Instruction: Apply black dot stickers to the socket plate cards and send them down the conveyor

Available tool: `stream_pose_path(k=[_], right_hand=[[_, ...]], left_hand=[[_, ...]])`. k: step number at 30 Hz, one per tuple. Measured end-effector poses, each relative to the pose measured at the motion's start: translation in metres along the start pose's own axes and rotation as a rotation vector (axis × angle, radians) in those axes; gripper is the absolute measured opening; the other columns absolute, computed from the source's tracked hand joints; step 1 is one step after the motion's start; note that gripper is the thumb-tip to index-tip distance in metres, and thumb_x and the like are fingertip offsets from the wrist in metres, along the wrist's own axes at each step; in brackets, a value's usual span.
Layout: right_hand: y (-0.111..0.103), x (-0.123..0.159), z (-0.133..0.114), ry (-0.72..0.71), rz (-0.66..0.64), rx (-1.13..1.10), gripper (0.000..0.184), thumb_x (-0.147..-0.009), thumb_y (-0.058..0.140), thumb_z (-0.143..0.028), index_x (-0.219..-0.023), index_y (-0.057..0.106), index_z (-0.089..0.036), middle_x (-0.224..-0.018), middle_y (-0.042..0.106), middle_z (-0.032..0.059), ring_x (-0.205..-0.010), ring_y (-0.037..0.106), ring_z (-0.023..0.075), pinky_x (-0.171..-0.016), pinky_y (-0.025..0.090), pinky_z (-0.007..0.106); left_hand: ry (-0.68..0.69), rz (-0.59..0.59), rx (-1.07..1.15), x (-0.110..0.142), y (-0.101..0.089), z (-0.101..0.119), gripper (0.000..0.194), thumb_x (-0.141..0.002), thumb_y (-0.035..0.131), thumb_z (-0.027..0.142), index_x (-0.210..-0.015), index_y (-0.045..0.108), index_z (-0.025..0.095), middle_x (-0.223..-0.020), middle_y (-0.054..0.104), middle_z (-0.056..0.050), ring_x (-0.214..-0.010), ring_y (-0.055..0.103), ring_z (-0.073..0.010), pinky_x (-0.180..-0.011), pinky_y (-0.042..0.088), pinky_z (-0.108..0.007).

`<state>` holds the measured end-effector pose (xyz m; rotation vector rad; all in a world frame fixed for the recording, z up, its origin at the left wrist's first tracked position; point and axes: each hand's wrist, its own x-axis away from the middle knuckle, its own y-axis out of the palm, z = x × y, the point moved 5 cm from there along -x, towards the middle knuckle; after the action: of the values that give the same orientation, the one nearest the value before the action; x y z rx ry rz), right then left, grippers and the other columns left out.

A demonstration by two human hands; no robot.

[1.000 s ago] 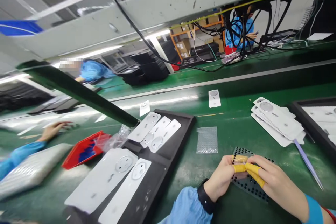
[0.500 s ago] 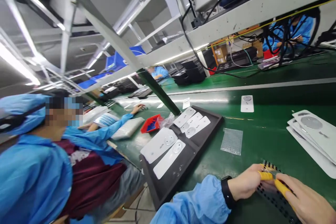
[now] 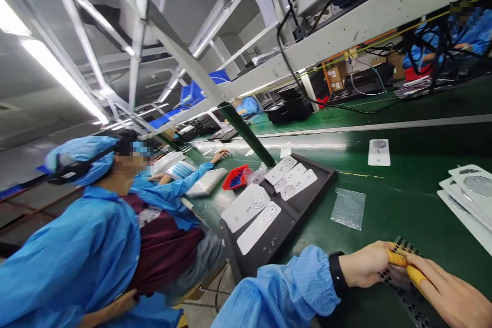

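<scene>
My left hand [image 3: 367, 265] and my right hand [image 3: 449, 292] meet at the lower right over a clear sheet of small black dots [image 3: 407, 292] lying on the green bench. Both wear yellow finger cots. The left thumb and forefinger pinch the sheet's near edge. My right hand's cot-covered fingertip presses on the same spot, its other fingers curled. A black watch sits on my left wrist, below a blue sleeve.
A black tray [image 3: 307, 205] holds several white cards. More white cards [image 3: 469, 195] are stacked at the right edge. A bubble-wrap piece [image 3: 348, 208] lies between them; a single card [image 3: 378, 152] lies farther back. A co-worker in blue [image 3: 100, 236] sits on my left, near a red tray [image 3: 235, 177].
The view has swung left and upward, bringing the seated co-worker and overhead racks into sight. My hands stay together on the dotted sheet, now at the frame's lower right corner.
</scene>
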<state>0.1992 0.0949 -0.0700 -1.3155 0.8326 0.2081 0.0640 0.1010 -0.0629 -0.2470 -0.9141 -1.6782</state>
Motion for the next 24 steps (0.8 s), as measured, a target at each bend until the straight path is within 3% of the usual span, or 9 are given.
stream_pose_path(k=[2,6,9,13,16,18,21,22,24], right_hand=[[-0.024,-0.016,-0.005,-0.018,-0.011,-0.01,0.045,-0.086,0.033,0.003,-0.111,0.065,-0.017,-0.114,0.071,0.0107,-0.097,0.068,0.0209,-0.082,0.057,0.033],[-0.06,-0.054,-0.017,-0.083,0.028,-0.021,0.038,-0.091,0.035,0.001,-0.074,0.065,-0.015,-0.09,0.072,0.0123,-0.084,0.068,0.02,-0.085,0.057,0.037],[-0.063,-0.067,-0.016,-0.06,0.011,-0.014,0.041,-0.092,0.036,-0.001,-0.063,0.06,-0.016,-0.077,0.068,0.0108,-0.07,0.063,0.0182,-0.077,0.058,0.037],[-0.058,-0.058,-0.017,-0.067,-0.025,-0.134,0.04,-0.094,0.036,-0.005,-0.065,0.06,-0.018,-0.074,0.065,0.0089,-0.07,0.061,0.0186,-0.069,0.057,0.034],[-0.048,-0.043,-0.013,0.029,-0.157,-0.233,0.031,-0.094,0.038,-0.007,-0.075,0.062,-0.016,-0.078,0.065,0.0087,-0.066,0.062,0.0182,-0.059,0.055,0.031],[-0.041,-0.034,-0.009,0.147,-0.257,-0.329,0.026,-0.092,0.039,-0.005,-0.082,0.061,-0.015,-0.088,0.068,0.0098,-0.067,0.064,0.0174,-0.059,0.055,0.029],[-0.039,-0.03,-0.003,0.342,-0.284,-0.554,0.023,-0.092,0.04,-0.006,-0.087,0.061,-0.016,-0.097,0.069,0.0092,-0.076,0.067,0.017,-0.067,0.056,0.027],[-0.04,-0.031,-0.001,0.409,-0.26,-0.632,0.022,-0.093,0.041,-0.008,-0.087,0.061,-0.017,-0.095,0.069,0.0085,-0.078,0.068,0.0167,-0.068,0.056,0.026],[-0.045,-0.035,0.005,0.536,-0.189,-0.753,0.02,-0.094,0.044,-0.013,-0.085,0.061,-0.018,-0.094,0.07,0.0082,-0.079,0.068,0.0161,-0.07,0.055,0.025]], left_hand=[[0.02,-0.028,-0.007,0.011,0.009,0.006,0.019,-0.06,0.073,0.022,-0.063,0.055,0.015,-0.051,0.044,0.004,-0.046,0.036,-0.0079,-0.051,0.022,-0.025],[0.051,-0.044,0.001,0.024,0.017,0.019,0.025,-0.062,0.074,0.026,-0.071,0.052,0.016,-0.055,0.037,0.008,-0.047,0.026,-0.005,-0.052,0.018,-0.023],[0.036,-0.042,-0.022,0.023,0.019,0.024,0.025,-0.063,0.069,0.028,-0.069,0.047,0.018,-0.055,0.033,0.009,-0.048,0.028,-0.0055,-0.053,0.023,-0.022],[-0.005,-0.007,-0.165,0.031,0.022,0.024,0.021,-0.068,0.062,0.03,-0.068,0.043,0.02,-0.051,0.028,0.011,-0.045,0.031,-0.0063,-0.055,0.031,-0.021],[-0.016,0.069,-0.392,0.042,0.014,0.035,0.02,-0.073,0.063,0.035,-0.082,0.056,0.018,-0.047,0.042,0.008,-0.044,0.047,-0.0127,-0.056,0.039,-0.026],[0.047,0.176,-0.585,0.04,0.003,0.06,0.044,-0.073,0.071,0.038,-0.108,0.059,0.015,-0.051,0.056,0.003,-0.055,0.06,-0.0213,-0.06,0.044,-0.032],[0.27,0.444,-0.835,0.01,-0.008,0.13,0.079,-0.077,0.075,0.032,-0.144,0.035,0.017,-0.085,0.071,-0.005,-0.097,0.065,-0.0286,-0.085,0.046,-0.037],[0.339,0.528,-0.889,-0.008,-0.008,0.155,0.081,-0.081,0.072,0.028,-0.148,0.027,0.019,-0.104,0.07,-0.009,-0.113,0.06,-0.0282,-0.095,0.043,-0.038],[0.395,0.654,-0.971,-0.05,0.0,0.198,0.07,-0.087,0.067,0.028,-0.146,0.032,0.017,-0.125,0.062,-0.013,-0.121,0.055,-0.0296,-0.101,0.041,-0.046]])
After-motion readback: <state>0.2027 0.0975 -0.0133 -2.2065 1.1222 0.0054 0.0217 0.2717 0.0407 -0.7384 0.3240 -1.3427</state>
